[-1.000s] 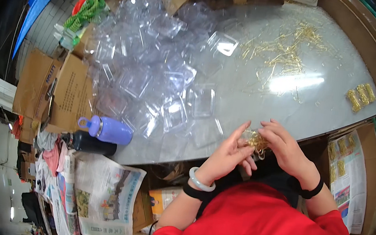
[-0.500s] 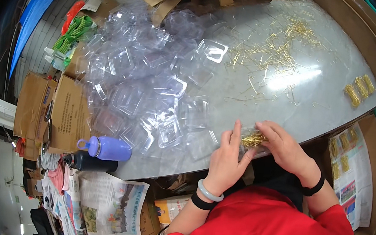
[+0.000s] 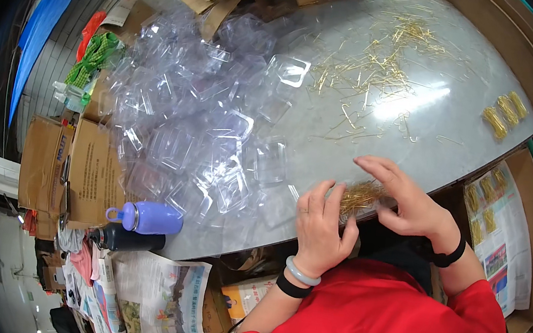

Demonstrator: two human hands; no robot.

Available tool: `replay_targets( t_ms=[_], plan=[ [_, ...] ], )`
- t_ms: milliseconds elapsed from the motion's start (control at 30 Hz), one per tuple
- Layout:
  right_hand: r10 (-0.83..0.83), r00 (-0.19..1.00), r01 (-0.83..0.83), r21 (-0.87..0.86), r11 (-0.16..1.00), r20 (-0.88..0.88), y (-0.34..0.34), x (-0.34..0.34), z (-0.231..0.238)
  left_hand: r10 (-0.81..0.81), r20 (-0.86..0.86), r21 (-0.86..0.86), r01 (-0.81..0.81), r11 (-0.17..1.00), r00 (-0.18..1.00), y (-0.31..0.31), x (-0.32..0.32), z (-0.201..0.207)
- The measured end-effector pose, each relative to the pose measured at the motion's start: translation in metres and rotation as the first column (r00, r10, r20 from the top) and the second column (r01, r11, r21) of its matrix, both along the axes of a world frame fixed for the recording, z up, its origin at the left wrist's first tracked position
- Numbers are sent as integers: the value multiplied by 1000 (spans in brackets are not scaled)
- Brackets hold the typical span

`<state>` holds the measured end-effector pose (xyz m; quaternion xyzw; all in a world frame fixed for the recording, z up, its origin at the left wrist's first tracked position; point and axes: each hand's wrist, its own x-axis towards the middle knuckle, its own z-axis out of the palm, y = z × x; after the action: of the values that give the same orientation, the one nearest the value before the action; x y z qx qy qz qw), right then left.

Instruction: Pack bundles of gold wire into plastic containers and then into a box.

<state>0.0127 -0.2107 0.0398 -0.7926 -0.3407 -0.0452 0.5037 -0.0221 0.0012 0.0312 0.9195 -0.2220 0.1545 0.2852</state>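
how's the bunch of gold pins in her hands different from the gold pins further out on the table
The bunch of gold pins is packed tight and roughly aligned, held between the left hand and right hand at the near table edge. The loose gold pins lie scattered, crossing at all angles, untouched. Both look like the same thin gold pins.

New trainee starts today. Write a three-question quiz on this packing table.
1. True or false: both hands are on the bundle of gold pins.
2. What lies heaped at the table's left? A) clear plastic cases B) glass jars C) metal lids
3. What colour is the bottle lying at the table's near-left edge?

Key: 1 true; 2 A; 3 purple.
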Motion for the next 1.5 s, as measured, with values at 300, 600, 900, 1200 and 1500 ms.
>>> replay_targets(
  t_ms=[300, 600, 900, 1200, 1500],
  plan=[
    [-194, 981, 187, -170, 968, -26, 1, -39, -17, -168, 9, -30, 168, 985, 986, -10, 13, -26],
    [-216, 952, 269, -254, 929, 218, -40, -12, -17, -221, 14, 5, 221, 975, 975, -7, 25, -12],
    [-245, 929, 342, -390, 855, 278, -25, -7, 18, -253, -20, -94, 250, 964, 967, -1, 32, -19],
    [-402, 913, 404, 14, 915, -65, -3, -24, -7, -255, -31, -129, 249, 960, 967, -3, 31, -17],
    [-405, 903, 407, -12, 913, -142, -11, -24, -3, -251, -20, -120, 247, 962, 968, -3, 32, -18]
  ],
)
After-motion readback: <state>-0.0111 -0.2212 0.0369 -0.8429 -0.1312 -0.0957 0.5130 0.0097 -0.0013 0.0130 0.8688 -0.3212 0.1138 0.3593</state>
